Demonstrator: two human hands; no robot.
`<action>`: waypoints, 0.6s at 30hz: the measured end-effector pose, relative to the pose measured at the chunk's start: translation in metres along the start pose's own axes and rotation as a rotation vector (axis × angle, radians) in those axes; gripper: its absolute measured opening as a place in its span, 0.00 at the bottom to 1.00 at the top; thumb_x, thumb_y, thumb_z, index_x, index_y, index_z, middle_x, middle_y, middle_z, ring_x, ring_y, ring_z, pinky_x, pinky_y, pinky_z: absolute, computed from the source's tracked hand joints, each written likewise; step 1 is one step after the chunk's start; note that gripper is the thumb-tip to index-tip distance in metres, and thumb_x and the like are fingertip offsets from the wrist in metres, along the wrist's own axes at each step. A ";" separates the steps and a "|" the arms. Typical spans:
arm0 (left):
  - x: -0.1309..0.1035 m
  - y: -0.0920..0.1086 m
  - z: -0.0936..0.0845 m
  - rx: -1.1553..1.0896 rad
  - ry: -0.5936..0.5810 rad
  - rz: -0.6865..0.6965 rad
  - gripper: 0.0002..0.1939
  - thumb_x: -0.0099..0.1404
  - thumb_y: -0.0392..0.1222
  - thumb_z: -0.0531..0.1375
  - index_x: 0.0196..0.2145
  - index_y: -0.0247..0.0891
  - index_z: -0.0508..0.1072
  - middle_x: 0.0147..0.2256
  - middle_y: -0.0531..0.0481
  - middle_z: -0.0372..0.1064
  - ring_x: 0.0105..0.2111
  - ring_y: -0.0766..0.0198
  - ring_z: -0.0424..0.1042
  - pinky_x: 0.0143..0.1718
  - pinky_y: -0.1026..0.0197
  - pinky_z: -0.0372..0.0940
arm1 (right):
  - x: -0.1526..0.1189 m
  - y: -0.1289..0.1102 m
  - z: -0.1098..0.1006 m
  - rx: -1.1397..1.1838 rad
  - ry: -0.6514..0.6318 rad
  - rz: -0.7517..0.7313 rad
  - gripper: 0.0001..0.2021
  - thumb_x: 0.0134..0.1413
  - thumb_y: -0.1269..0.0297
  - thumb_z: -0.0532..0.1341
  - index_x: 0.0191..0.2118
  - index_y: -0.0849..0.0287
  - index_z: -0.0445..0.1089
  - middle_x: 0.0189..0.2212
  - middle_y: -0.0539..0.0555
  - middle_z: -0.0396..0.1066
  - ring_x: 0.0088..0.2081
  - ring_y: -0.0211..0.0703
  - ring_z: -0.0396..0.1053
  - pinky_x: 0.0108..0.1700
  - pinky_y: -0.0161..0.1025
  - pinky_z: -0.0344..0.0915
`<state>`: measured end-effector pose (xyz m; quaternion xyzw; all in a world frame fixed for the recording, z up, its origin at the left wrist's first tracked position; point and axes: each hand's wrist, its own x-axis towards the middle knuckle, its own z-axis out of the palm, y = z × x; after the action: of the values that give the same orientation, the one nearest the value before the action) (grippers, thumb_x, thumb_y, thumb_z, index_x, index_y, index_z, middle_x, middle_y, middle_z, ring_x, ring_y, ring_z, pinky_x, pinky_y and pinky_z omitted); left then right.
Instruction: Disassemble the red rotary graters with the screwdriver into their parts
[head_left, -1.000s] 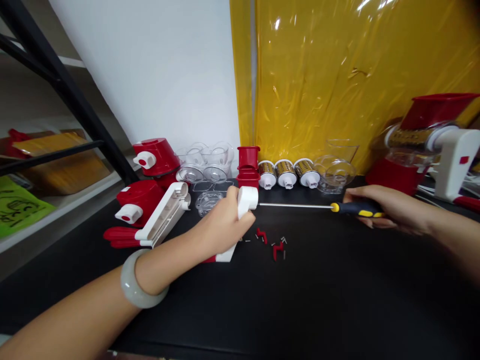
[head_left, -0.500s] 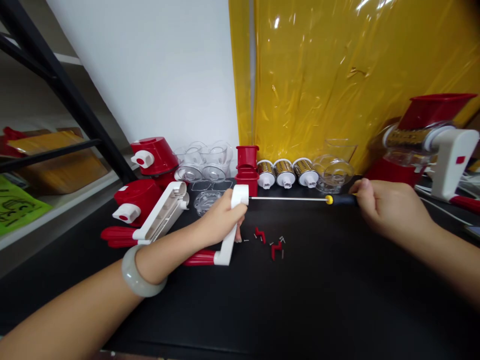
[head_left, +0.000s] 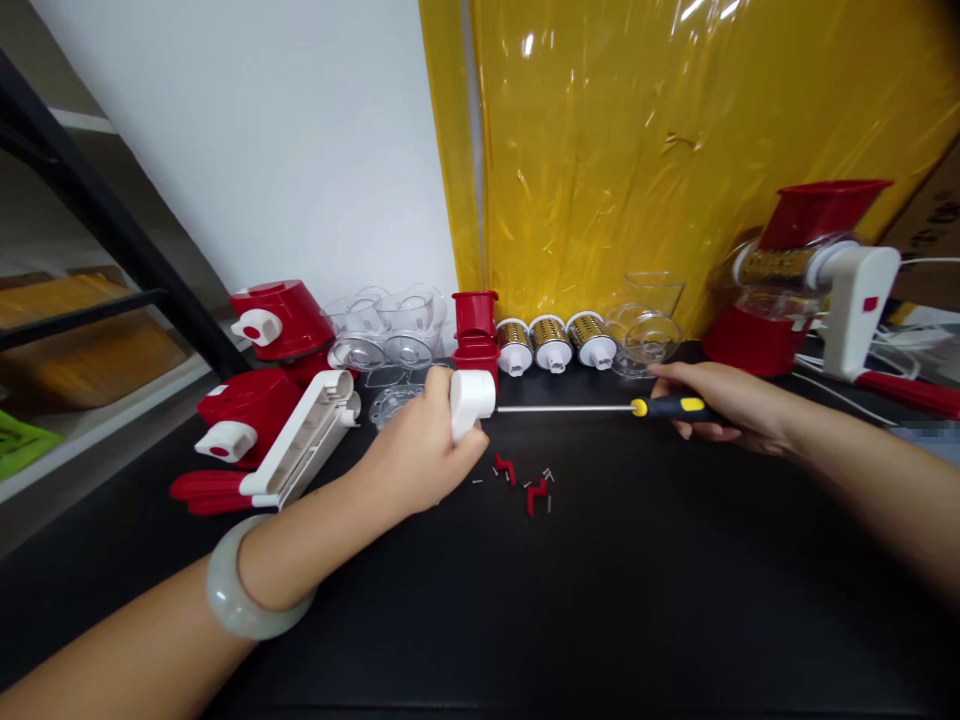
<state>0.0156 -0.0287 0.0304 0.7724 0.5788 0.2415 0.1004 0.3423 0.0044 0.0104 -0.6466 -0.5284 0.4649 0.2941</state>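
My left hand (head_left: 420, 455) is wrapped around a white crank handle (head_left: 473, 398), its round end sticking out above the fingers; the hand hides its lower part. My right hand (head_left: 731, 400) grips a screwdriver (head_left: 664, 407) by its black and yellow handle, thumb on top. The long shaft runs level to the left, and its tip meets the round end of the crank; how deep it sits is hidden. On the black table (head_left: 600, 600) below lie two small red clips (head_left: 537, 496) with several tiny screws (head_left: 549, 475) around them.
Red grater bases (head_left: 281, 310) and white cranks (head_left: 304, 440) stand at left. Clear plastic parts (head_left: 409, 325), red hoppers (head_left: 475, 325) and several grating drums (head_left: 553, 345) line the back. An assembled rotary grater (head_left: 795, 290) stands at right, near white cables.
The crank has turned in my left hand, so its red grip is no longer visible. My right hand has shifted its hold, showing more of the screwdriver handle. The view has swung slightly right.
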 end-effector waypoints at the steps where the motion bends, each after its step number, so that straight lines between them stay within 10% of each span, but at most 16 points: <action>1: -0.001 0.001 0.000 0.038 0.007 0.008 0.13 0.60 0.45 0.55 0.40 0.40 0.55 0.28 0.48 0.68 0.28 0.52 0.72 0.28 0.57 0.60 | 0.003 0.003 0.000 -0.048 -0.031 0.032 0.24 0.57 0.44 0.53 0.24 0.61 0.66 0.12 0.52 0.63 0.10 0.29 0.46 0.15 0.31 0.37; 6: 0.000 -0.004 0.003 -0.063 0.007 0.006 0.11 0.61 0.44 0.53 0.40 0.41 0.55 0.27 0.51 0.67 0.27 0.55 0.72 0.28 0.58 0.60 | 0.006 0.009 0.005 -0.261 0.058 -0.059 0.27 0.57 0.43 0.52 0.17 0.59 0.65 0.09 0.52 0.61 0.11 0.35 0.55 0.15 0.33 0.48; 18: 0.007 -0.010 0.008 -0.408 -0.073 -0.039 0.08 0.59 0.39 0.52 0.36 0.43 0.54 0.19 0.61 0.64 0.18 0.60 0.69 0.27 0.58 0.63 | -0.031 0.000 0.003 -0.679 0.774 -0.766 0.22 0.61 0.53 0.45 0.24 0.56 0.68 0.22 0.57 0.69 0.27 0.46 0.68 0.35 0.41 0.61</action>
<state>0.0120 -0.0179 0.0210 0.7329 0.5287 0.3236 0.2804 0.3391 -0.0256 0.0185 -0.5903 -0.6953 -0.1331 0.3877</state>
